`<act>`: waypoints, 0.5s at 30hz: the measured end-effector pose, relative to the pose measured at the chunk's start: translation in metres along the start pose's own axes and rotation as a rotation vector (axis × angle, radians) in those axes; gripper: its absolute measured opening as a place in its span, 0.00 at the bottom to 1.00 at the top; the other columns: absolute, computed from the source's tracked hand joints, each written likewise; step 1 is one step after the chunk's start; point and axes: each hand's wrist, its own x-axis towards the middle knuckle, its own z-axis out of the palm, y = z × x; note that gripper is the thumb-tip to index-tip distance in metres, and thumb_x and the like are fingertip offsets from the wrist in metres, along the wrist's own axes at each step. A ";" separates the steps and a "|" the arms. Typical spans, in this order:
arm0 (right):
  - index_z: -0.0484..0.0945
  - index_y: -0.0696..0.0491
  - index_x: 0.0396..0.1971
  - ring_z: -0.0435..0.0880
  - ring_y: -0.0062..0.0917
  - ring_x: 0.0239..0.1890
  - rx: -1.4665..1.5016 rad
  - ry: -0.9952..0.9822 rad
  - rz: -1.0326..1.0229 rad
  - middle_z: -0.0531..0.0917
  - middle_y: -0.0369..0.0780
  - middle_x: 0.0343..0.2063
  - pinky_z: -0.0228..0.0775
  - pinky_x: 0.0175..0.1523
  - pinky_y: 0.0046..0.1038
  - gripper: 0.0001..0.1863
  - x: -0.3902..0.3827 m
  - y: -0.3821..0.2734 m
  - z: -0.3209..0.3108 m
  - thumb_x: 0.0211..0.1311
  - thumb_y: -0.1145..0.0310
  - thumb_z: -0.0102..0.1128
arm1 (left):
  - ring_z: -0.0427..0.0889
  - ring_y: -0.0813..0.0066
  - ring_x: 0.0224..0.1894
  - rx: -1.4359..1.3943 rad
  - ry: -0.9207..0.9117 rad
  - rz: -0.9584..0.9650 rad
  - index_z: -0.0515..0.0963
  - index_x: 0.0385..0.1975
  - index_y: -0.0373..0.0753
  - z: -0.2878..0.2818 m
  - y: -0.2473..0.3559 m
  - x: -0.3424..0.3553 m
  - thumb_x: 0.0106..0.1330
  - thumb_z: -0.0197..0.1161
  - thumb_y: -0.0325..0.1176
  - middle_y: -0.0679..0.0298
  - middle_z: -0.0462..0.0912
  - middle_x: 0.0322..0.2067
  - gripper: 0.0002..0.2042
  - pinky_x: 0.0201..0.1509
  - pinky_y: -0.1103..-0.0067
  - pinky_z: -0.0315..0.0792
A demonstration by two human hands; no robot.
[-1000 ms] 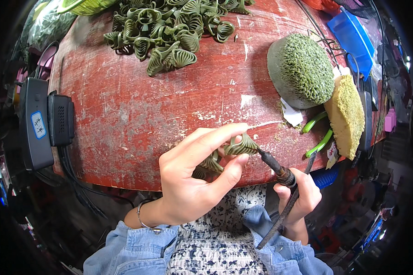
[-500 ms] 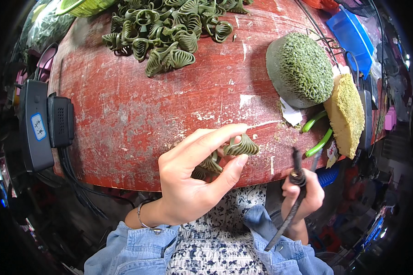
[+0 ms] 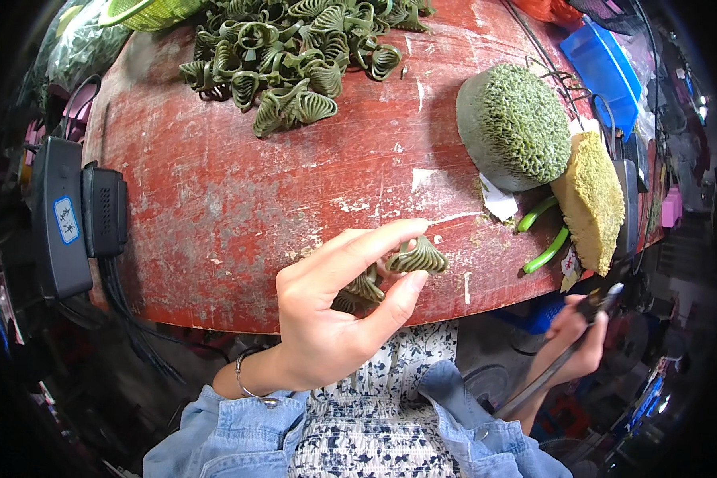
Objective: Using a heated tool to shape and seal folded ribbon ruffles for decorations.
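Note:
My left hand (image 3: 338,299) is closed at the table's near edge, pinching a ribbed olive-green fan-shaped piece (image 3: 418,256) between thumb and forefinger. Behind those fingers, more ribbed pieces (image 3: 364,285) show partly beneath the palm. My right hand (image 3: 575,341) is out beyond the table's near right edge, wrapped round a slim dark tool (image 3: 564,357) with a pale tip pointing up and right. What looks like a cord or long shaft runs down from it along the forearm. A heap of similar ribbed pieces (image 3: 295,60) lies at the far left of the table.
A round green rough-topped foam block (image 3: 526,123) and a yellow foam block (image 3: 593,203) stand at right on the red worn table (image 3: 207,215). Green handles (image 3: 546,251) poke out beside them. A blue bin (image 3: 605,72) is behind; a black device (image 3: 64,219) with cables flanks the left.
My right hand has swung right with the tool, from near the table's edge to beyond the yellow block. My left hand keeps its pinch almost unmoved. The view has shifted slightly.

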 end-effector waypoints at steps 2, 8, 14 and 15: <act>0.74 0.59 0.28 0.71 0.19 0.14 -0.107 -0.334 -0.336 0.75 0.37 0.15 0.62 0.20 0.19 0.18 -0.006 -0.009 0.005 0.57 0.56 0.52 | 0.75 0.84 0.23 0.006 -0.060 0.062 0.72 0.43 0.30 -0.002 -0.003 0.000 0.52 0.56 0.18 0.61 0.75 0.28 0.16 0.18 0.90 0.66; 0.74 0.59 0.25 0.73 0.25 0.13 -0.048 -0.535 -0.451 0.73 0.38 0.13 0.64 0.19 0.22 0.20 -0.006 -0.024 0.030 0.43 0.56 0.66 | 0.74 0.85 0.24 0.000 -0.061 0.002 0.71 0.43 0.29 -0.002 0.001 0.000 0.54 0.54 0.20 0.62 0.73 0.28 0.15 0.18 0.91 0.66; 0.75 0.59 0.25 0.73 0.26 0.13 -0.048 -0.555 -0.418 0.73 0.38 0.14 0.64 0.19 0.21 0.20 -0.006 -0.025 0.030 0.40 0.57 0.68 | 0.74 0.85 0.24 0.007 -0.071 0.004 0.71 0.44 0.29 -0.003 0.000 0.000 0.55 0.54 0.20 0.62 0.73 0.28 0.15 0.18 0.91 0.66; 0.75 0.59 0.25 0.73 0.26 0.13 -0.059 -0.553 -0.430 0.73 0.38 0.13 0.64 0.19 0.21 0.20 -0.005 -0.024 0.030 0.40 0.57 0.68 | 0.74 0.85 0.24 0.009 -0.072 0.003 0.71 0.44 0.29 -0.003 -0.001 0.000 0.55 0.54 0.20 0.62 0.73 0.28 0.15 0.18 0.91 0.66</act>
